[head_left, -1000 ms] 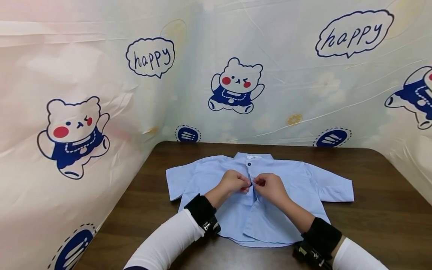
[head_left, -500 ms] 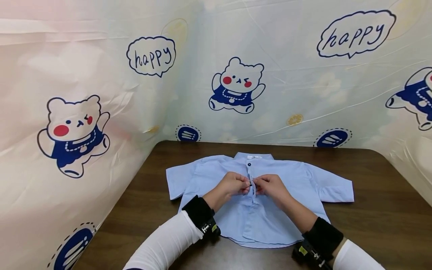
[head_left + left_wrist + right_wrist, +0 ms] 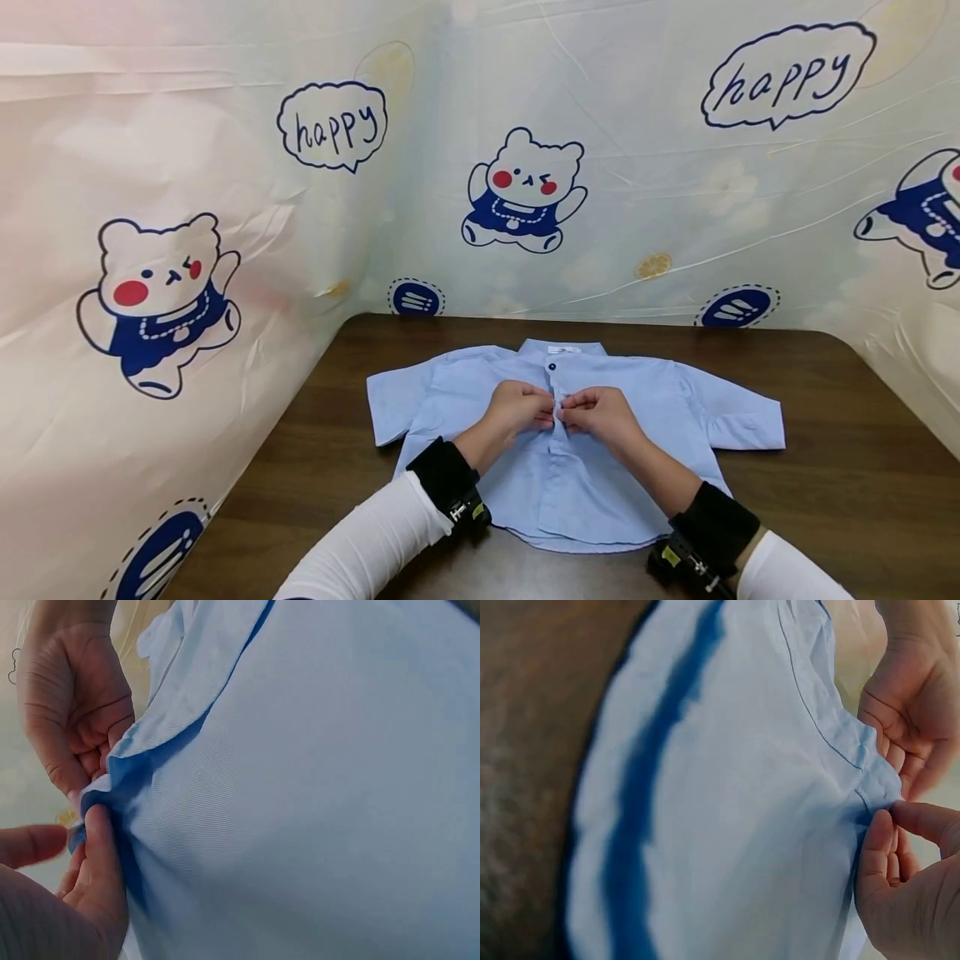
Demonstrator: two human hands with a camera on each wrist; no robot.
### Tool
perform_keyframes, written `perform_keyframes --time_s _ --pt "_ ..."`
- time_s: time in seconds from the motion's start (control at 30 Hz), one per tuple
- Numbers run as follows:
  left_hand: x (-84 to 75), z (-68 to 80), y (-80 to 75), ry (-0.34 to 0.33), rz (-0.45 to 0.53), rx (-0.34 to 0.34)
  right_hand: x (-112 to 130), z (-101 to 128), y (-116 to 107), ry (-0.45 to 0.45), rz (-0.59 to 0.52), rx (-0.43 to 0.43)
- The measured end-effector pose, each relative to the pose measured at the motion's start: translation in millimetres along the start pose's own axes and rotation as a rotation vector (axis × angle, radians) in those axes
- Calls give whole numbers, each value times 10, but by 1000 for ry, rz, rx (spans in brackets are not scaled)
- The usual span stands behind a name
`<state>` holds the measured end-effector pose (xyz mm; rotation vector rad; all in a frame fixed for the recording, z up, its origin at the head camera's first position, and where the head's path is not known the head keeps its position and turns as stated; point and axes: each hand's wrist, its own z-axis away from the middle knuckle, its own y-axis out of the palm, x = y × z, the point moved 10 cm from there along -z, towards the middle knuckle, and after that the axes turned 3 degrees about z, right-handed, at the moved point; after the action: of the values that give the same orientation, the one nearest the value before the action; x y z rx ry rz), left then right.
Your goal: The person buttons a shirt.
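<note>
Pinching at the front placket, both hands meet on the light blue shirt (image 3: 570, 467), which lies flat, front up, on the dark wooden table (image 3: 847, 467) with its collar toward the far side. The left hand (image 3: 517, 408) has thumb and curled fingers nipped on the fabric edge just left of the opening; the right hand (image 3: 600, 412) grips the facing edge the same way, fingertips almost touching. One dark button (image 3: 552, 365) sits fastened just above them, near the collar. Behind stands a bear-print curtain (image 3: 525, 192).
</note>
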<state>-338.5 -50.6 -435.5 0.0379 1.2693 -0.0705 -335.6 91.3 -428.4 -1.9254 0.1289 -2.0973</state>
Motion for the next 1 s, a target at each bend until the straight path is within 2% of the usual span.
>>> perform_keyframes --time_s 0.2,0.3,0.5,0.6,0.83,1.0 --pt "-79 11 -46 55 -170 -75 32 20 -30 -37 74 -67" --pt "-111 13 -62 81 -234 -105 49 27 -10 -51 61 -55" --pt "-150 27 -57 130 -315 -117 50 36 22 -30 6 -26" --pt "-158 30 -49 154 -328 -113 28 25 47 3 -39 4" --pt "-115 9 -2 173 -260 -63 -80 1 144 111 -161 131" --pt "-164 50 18 236 -359 -97 -77 18 199 139 -233 224"
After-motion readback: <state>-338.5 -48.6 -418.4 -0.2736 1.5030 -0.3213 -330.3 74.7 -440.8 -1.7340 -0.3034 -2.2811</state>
